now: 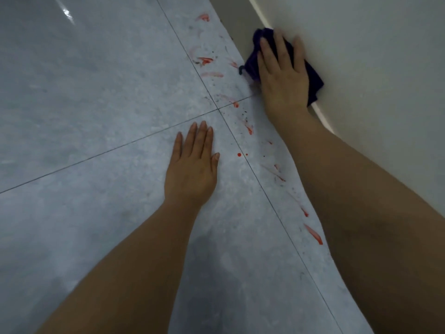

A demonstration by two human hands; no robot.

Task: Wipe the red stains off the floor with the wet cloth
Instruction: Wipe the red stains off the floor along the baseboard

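Grey-blue floor tiles [96, 92] with thin dark grout lines fill the head view; a pale wall [385, 68] with a light skirting strip [322, 114] runs along the right side.

Red stains [206, 61] lie in a scattered band on the tiles beside the wall, from the far end down toward the near right. Several are smeared streaks; two small round drops [239, 154] sit just right of the left hand. A longer streak [314, 234] lies close to the right forearm. Fine dark specks are mixed among the marks.

Left hand [192, 165]: flat on the floor, palm down, fingers extended and close together, grasping nothing. It rests just below the crossing of two grout lines.

Right hand [283, 73]: spread palm down over a dark purple cloth [252, 66], pressing it where the floor meets the wall. Fingers are extended rather than curled. The cloth is bunched, showing past the fingertips, on the left of the hand and at its right edge. Whether the cloth is wet cannot be told.
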